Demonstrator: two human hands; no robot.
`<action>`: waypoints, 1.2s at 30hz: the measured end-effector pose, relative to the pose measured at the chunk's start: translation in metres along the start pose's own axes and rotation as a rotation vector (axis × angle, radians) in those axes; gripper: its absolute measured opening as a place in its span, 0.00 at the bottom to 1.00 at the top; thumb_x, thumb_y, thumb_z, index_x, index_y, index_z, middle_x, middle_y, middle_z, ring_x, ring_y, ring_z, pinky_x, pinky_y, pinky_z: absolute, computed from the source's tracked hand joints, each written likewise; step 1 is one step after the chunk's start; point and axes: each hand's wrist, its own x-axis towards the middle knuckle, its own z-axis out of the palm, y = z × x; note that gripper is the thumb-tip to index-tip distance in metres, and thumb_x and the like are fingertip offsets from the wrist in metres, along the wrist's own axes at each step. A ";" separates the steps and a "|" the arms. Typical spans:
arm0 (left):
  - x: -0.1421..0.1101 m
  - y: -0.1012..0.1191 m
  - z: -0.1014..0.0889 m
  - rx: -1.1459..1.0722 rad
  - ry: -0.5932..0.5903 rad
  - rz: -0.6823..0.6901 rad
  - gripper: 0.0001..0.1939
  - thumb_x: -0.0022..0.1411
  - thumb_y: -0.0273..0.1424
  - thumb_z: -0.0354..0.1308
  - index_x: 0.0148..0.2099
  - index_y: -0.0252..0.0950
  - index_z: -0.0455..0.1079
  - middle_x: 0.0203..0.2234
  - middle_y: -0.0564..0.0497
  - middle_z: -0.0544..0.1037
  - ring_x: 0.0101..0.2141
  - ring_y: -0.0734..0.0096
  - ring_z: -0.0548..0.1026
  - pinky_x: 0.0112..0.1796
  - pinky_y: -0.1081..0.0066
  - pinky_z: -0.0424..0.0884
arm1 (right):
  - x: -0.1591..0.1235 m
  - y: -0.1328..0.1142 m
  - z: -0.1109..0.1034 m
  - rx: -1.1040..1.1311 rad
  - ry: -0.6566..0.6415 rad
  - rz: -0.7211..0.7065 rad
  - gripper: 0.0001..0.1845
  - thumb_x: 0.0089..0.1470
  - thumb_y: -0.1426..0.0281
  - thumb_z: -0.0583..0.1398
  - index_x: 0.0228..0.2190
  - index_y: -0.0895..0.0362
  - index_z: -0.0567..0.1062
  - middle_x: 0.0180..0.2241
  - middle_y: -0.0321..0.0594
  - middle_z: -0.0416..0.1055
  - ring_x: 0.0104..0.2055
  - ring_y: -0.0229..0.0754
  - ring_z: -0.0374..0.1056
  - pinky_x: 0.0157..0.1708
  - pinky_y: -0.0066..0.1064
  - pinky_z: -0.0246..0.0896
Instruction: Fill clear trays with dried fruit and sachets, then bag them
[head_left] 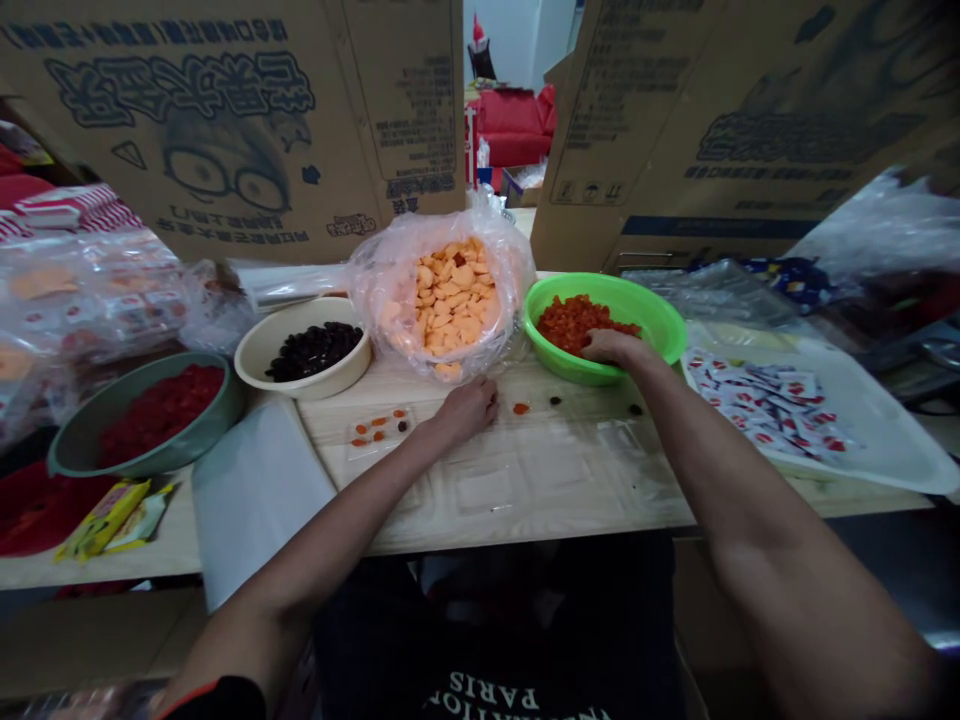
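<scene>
My right hand reaches into a bright green bowl of small orange-red pieces that look like dried fruit. Its fingers are drawn together against the pieces, and their tips are hidden. Low over the row of clear plastic trays is my left hand, fingers curled closed; what they hold, if anything, cannot be made out. Left of it, one tray compartment holds several orange pieces and a dark one. To its right lie another orange piece and two dark pieces.
Behind my hands stands a plastic bag of orange chip-like pieces. A cream bowl of dark pieces and a grey-green bowl of red pieces sit left. A white tray of small packets lies right. Large cardboard boxes wall off the back.
</scene>
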 end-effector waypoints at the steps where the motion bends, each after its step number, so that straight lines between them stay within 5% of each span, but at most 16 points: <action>1: 0.005 0.004 0.000 -0.025 0.021 0.003 0.11 0.66 0.26 0.51 0.45 0.33 0.74 0.43 0.42 0.76 0.40 0.62 0.76 0.41 0.67 0.72 | 0.004 0.004 0.002 -0.005 -0.034 0.011 0.24 0.42 0.73 0.64 0.45 0.67 0.79 0.38 0.55 0.79 0.38 0.51 0.73 0.37 0.34 0.65; 9: 0.062 0.025 0.012 -0.059 -0.114 0.058 0.06 0.53 0.24 0.62 0.35 0.34 0.79 0.34 0.43 0.79 0.37 0.59 0.77 0.40 0.66 0.72 | 0.002 0.012 0.011 0.001 -0.005 0.037 0.24 0.44 0.76 0.62 0.46 0.63 0.79 0.43 0.54 0.78 0.44 0.51 0.74 0.42 0.33 0.65; 13: 0.062 0.023 0.012 -0.033 -0.043 -0.014 0.09 0.57 0.23 0.57 0.38 0.31 0.79 0.38 0.40 0.79 0.40 0.58 0.77 0.41 0.66 0.73 | 0.006 0.010 0.009 0.051 0.075 0.060 0.20 0.45 0.76 0.61 0.42 0.66 0.80 0.42 0.58 0.78 0.46 0.54 0.74 0.44 0.35 0.64; 17: 0.051 0.019 0.015 -0.103 -0.021 0.048 0.11 0.60 0.25 0.57 0.43 0.32 0.78 0.43 0.41 0.78 0.44 0.59 0.76 0.46 0.65 0.73 | -0.009 0.002 -0.002 0.150 0.237 0.062 0.23 0.55 0.75 0.52 0.49 0.65 0.78 0.46 0.55 0.78 0.46 0.50 0.73 0.45 0.33 0.63; 20: 0.045 0.015 0.019 -0.162 -0.069 0.130 0.12 0.56 0.25 0.61 0.43 0.33 0.78 0.41 0.44 0.78 0.41 0.62 0.77 0.45 0.67 0.73 | -0.047 -0.011 0.002 0.312 0.232 -0.207 0.23 0.59 0.73 0.49 0.49 0.61 0.78 0.43 0.45 0.79 0.40 0.43 0.73 0.41 0.29 0.63; 22: 0.043 0.012 0.021 -0.170 -0.091 0.165 0.12 0.55 0.23 0.61 0.43 0.34 0.78 0.40 0.45 0.78 0.39 0.64 0.77 0.44 0.68 0.73 | -0.075 -0.022 0.016 0.379 0.059 -0.496 0.19 0.59 0.72 0.52 0.44 0.59 0.80 0.37 0.41 0.79 0.36 0.41 0.72 0.38 0.28 0.63; 24: 0.041 0.011 0.020 -0.172 -0.099 0.194 0.10 0.56 0.23 0.60 0.41 0.34 0.78 0.39 0.46 0.77 0.39 0.65 0.77 0.44 0.69 0.73 | -0.099 -0.030 0.036 0.318 -0.106 -0.636 0.17 0.56 0.75 0.54 0.39 0.58 0.82 0.33 0.40 0.80 0.34 0.41 0.72 0.38 0.28 0.62; 28: 0.038 0.013 0.015 -0.132 -0.129 0.225 0.08 0.59 0.25 0.60 0.40 0.34 0.79 0.39 0.46 0.76 0.38 0.65 0.77 0.41 0.70 0.72 | -0.117 -0.032 0.064 0.190 -0.065 -0.528 0.21 0.50 0.82 0.55 0.40 0.58 0.83 0.38 0.45 0.81 0.40 0.45 0.75 0.42 0.30 0.63; 36: 0.036 0.026 0.017 -0.025 -0.104 0.083 0.08 0.61 0.25 0.58 0.40 0.32 0.79 0.39 0.43 0.77 0.37 0.63 0.77 0.37 0.70 0.71 | -0.123 -0.006 0.084 0.347 0.013 -0.463 0.17 0.56 0.79 0.53 0.42 0.60 0.79 0.40 0.46 0.79 0.41 0.43 0.73 0.45 0.30 0.64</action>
